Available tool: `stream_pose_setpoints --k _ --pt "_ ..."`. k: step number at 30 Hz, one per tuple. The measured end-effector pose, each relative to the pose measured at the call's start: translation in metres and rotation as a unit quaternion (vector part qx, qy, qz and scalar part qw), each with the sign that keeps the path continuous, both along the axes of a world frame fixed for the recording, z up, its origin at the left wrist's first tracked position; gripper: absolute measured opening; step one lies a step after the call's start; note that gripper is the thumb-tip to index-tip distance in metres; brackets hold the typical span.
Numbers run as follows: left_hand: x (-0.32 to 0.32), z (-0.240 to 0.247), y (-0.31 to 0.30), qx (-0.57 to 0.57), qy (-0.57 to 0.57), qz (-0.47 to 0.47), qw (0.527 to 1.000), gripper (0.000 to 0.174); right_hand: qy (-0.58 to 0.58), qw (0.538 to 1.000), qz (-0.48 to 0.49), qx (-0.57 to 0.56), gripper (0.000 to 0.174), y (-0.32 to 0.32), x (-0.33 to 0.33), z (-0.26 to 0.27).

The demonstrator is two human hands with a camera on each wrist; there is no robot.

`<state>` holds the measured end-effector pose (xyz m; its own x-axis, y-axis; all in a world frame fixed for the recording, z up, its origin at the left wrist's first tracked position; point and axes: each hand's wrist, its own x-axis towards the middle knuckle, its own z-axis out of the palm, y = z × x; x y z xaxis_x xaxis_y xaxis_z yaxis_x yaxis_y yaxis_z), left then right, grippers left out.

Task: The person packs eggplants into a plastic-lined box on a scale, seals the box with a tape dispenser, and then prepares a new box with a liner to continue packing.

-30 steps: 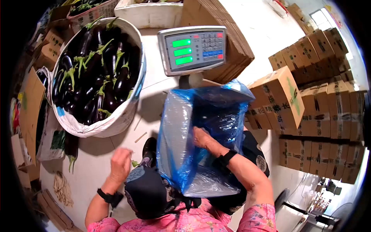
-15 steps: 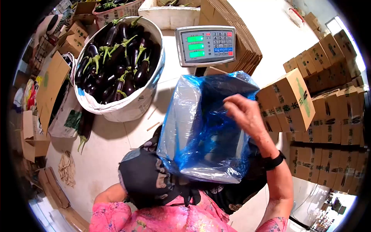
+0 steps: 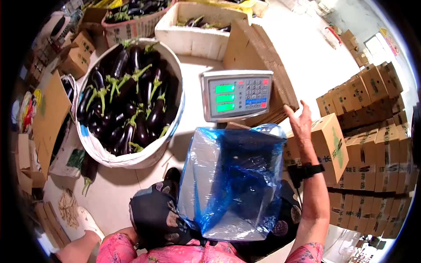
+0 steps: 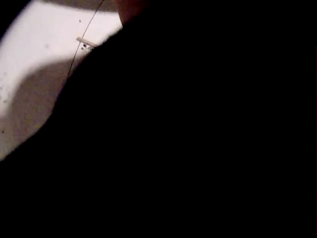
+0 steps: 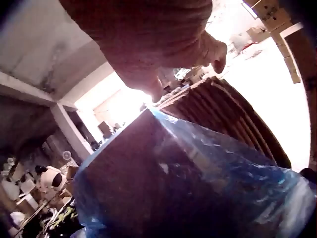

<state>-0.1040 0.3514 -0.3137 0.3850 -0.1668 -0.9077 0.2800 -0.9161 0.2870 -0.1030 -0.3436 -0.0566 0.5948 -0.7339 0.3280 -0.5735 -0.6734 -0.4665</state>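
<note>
My right hand (image 3: 301, 125) is raised with fingers spread, between the lined box and the flat cardboard stack (image 3: 265, 79); nothing is in its grasp. In the right wrist view, that hand (image 5: 153, 42) appears above the box's edge. Clear blue plastic lining (image 3: 239, 175) covers the inside of the open box and folds over its rim. The box stands between my knees, in front of a scale display (image 3: 238, 95) with green screens. My left hand is hidden beyond my left knee (image 3: 153, 212); the left wrist view is mostly black, with a sliver of skin at its top.
A large white tub (image 3: 127, 162) of eggplants stands to the left. Behind it are a white foam crate (image 3: 188, 41) and a pink basket (image 3: 136, 30) of eggplants. Printed cartons (image 3: 368, 144) are piled at right. Another person's foot (image 3: 90, 222) shows at lower left.
My right hand came out of the lined box empty and moved right and forward past its rim. My left hand dropped out of sight. The other person's foot came into view.
</note>
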Motion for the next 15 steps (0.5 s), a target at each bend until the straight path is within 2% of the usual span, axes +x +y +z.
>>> stream_pose_setpoints --k 4,8,9,10,11,12,13,14,15 --pt "0.015 0.003 -0.011 -0.018 -0.014 -0.014 1.0 0.011 -0.011 0.999 -0.013 0.029 0.097 0.009 -0.029 -0.003" --pt "0.029 0.025 -0.021 -0.049 -0.033 -0.04 0.997 0.011 -0.028 0.997 -0.023 0.073 0.102 0.02 -0.047 -0.006" --pt "0.039 0.04 -0.028 -0.061 -0.046 -0.077 0.994 0.011 -0.032 0.996 -0.022 0.081 0.104 0.018 -0.047 -0.007" --pt "0.051 0.058 -0.034 -0.089 -0.08 -0.161 0.98 0.011 -0.023 0.997 -0.022 0.075 0.108 0.011 -0.044 -0.012" --pt "0.068 0.087 -0.047 -0.134 -0.157 -0.29 0.934 0.011 -0.016 0.998 -0.023 0.057 0.109 0.005 -0.039 -0.013" --pt "0.09 0.12 -0.063 -0.181 -0.24 -0.37 0.879 0.011 -0.018 0.999 -0.017 0.045 0.111 -0.001 -0.033 -0.015" --pt "0.114 0.175 -0.095 -0.236 -0.278 -0.333 0.869 0.011 -0.02 0.999 -0.011 0.034 0.112 -0.007 -0.027 -0.018" --pt "0.137 0.247 -0.145 -0.32 -0.226 -0.205 0.897 0.014 -0.009 0.999 -0.014 0.027 0.117 -0.011 -0.019 -0.019" --pt "0.155 0.283 -0.182 -0.294 -0.152 -0.04 0.943 0.016 0.001 0.999 -0.017 0.029 0.122 -0.016 -0.011 -0.02"
